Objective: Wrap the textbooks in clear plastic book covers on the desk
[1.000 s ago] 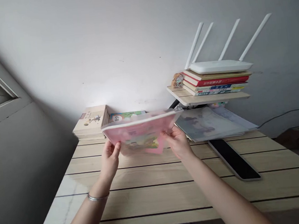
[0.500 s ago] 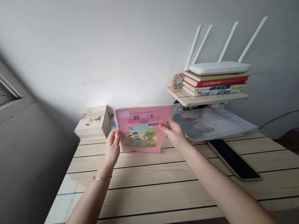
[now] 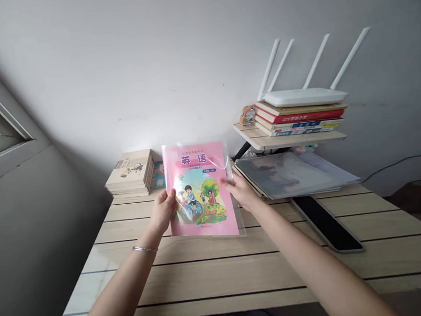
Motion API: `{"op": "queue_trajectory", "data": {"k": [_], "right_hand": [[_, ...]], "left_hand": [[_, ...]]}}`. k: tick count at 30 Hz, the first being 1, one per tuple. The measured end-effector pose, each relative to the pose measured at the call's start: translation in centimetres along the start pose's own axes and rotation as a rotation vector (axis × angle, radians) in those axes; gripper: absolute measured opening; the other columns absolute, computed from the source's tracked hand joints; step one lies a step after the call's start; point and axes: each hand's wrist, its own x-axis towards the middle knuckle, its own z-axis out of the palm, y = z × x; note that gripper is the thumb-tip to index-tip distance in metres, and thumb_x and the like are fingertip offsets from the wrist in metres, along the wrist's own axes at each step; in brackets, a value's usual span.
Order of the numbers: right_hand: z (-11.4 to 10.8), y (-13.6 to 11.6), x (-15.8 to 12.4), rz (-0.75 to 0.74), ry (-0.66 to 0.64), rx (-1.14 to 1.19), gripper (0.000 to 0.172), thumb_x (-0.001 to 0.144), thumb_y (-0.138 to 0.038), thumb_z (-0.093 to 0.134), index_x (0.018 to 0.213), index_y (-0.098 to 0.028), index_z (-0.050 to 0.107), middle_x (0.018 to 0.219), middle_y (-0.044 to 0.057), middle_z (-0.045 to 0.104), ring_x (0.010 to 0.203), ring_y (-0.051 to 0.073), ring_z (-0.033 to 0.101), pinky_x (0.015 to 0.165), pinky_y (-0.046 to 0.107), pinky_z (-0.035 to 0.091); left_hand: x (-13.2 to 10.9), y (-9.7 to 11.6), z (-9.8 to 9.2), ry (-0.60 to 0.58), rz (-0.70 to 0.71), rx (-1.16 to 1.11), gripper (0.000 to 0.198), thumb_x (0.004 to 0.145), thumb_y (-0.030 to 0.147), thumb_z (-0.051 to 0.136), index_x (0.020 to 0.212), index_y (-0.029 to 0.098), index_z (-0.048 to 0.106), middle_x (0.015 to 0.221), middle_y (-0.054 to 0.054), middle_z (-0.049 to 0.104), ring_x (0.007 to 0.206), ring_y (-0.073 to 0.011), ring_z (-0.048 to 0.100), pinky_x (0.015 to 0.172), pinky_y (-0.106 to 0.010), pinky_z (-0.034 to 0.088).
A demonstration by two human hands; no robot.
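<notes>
A pink English textbook in a clear plastic cover faces me, tilted, over the middle of the desk. My left hand is closed on its left edge, thumb on the front. On the right edge, my right hand grips the book and its clear cover, which sticks out past the pages there. The fingers behind the book are hidden. Light glints off the plastic.
A stack of beige books stands at the back left, with a blue book beside it. To the right are plastic folders, a phone, and a small shelf bearing stacked books and a white router.
The textbook has come lower and nearer, and its cover now faces me more fully. Both hands have kept hold of its sides.
</notes>
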Motion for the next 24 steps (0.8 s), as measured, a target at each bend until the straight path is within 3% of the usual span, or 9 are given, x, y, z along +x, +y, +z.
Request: {"op": "queue_trajectory", "data": {"k": [4,7,9,11,13,15,18,21,24], "right_hand": [[-0.1,1.1,-3.4,0.318,-0.183,0.058,0.047,0.058,-0.041,0.08,0.096,-0.019,0.064,0.099,0.008,0.072,0.093,0.027,0.066,0.084,0.042,0.051],[-0.1,3.2,-5.8,0.438,-0.172,0.041,0.047,0.059,-0.039,0.08,0.096,-0.019,0.061,0.095,0.008,0.072,0.091,0.027,0.067,0.08,0.043,0.053],[-0.2,4.6,-6.7,0.449,-0.135,-0.023,0.056,0.059,-0.036,0.08,0.107,-0.02,0.057,0.094,0.007,0.071,0.089,0.025,0.067,0.079,0.042,0.054],[-0.4,5.7,-7.3,0.409,-0.099,-0.112,0.072,0.06,-0.033,0.079,0.123,-0.02,0.048,0.097,0.006,0.07,0.086,0.022,0.066,0.079,0.039,0.054],[-0.6,6.2,-7.9,0.347,-0.058,-0.224,0.083,0.063,-0.031,0.075,0.135,-0.021,0.036,0.105,0.008,0.066,0.08,0.019,0.065,0.076,0.037,0.055],[-0.7,6.1,-8.7,0.254,-0.02,-0.388,0.077,0.069,-0.031,0.069,0.137,-0.022,0.036,0.116,0.011,0.06,0.081,0.019,0.064,0.075,0.039,0.055],[-0.4,5.1,-10.7,-0.018,-0.011,-0.722,0.051,0.078,-0.031,0.059,0.128,-0.025,0.051,0.13,0.013,0.052,0.111,0.027,0.055,0.092,0.047,0.048],[0.2,3.8,-12.9,-0.218,-0.173,-1.038,0.043,0.084,-0.035,0.053,0.127,-0.03,0.056,0.145,0.008,0.04,0.134,0.032,0.032,0.107,0.054,0.031],[0.2,3.1,-14.0,-0.217,-0.456,-1.19,0.051,0.089,-0.039,0.046,0.14,-0.036,0.039,0.15,0.003,0.033,0.14,0.033,0.021,0.108,0.061,0.022]], "left_hand": [[-1.9,-1.9,-0.6,0.093,-0.229,0.18,0.03,0.081,0.047,0.054,0.077,0.017,0.055,0.061,-0.003,0.062,0.056,-0.0165,0.062,0.055,-0.028,0.05],[-3.3,-3.3,-1.4,0.191,-0.302,0.353,0.019,0.081,0.034,0.057,0.083,0.015,0.055,0.07,-0.007,0.065,0.066,-0.0211,0.066,0.06,-0.033,0.053],[-4.4,-3.5,-1.4,0.256,-0.231,0.491,0.023,0.077,0.023,0.062,0.098,0.013,0.056,0.092,-0.013,0.067,0.087,-0.0254,0.066,0.073,-0.038,0.053],[-5.8,-3.2,-0.8,0.282,-0.01,0.818,0.035,0.079,0.015,0.058,0.113,0.014,0.053,0.122,-0.019,0.057,0.114,-0.03,0.055,0.09,-0.046,0.046],[-7.7,-2.9,0.2,0.146,0.29,1.216,0.038,0.085,0.013,0.049,0.123,0.015,0.051,0.14,-0.019,0.043,0.13,-0.0319,0.04,0.101,-0.053,0.035],[-9.7,-3.0,1.3,-0.226,0.488,1.402,0.042,0.089,0.013,0.043,0.129,0.019,0.049,0.143,-0.014,0.043,0.133,-0.0285,0.035,0.106,-0.052,0.03],[-12.2,-3.9,2.3,-0.737,0.548,1.436,0.052,0.091,0.032,0.046,0.142,0.031,0.034,0.151,-0.006,0.032,0.139,-0.031,0.025,0.109,-0.058,0.02],[-13.3,-4.8,2.3,-0.841,0.49,1.431,0.063,0.09,0.05,0.042,0.147,0.032,0.02,0.154,-0.008,0.022,0.141,-0.0357,0.016,0.109,-0.064,0.009],[-13.3,-5.3,1.9,-0.842,0.458,1.434,0.067,0.09,0.054,0.039,0.148,0.033,0.013,0.155,-0.01,0.017,0.141,-0.036,0.012,0.108,-0.065,0.005]]}}
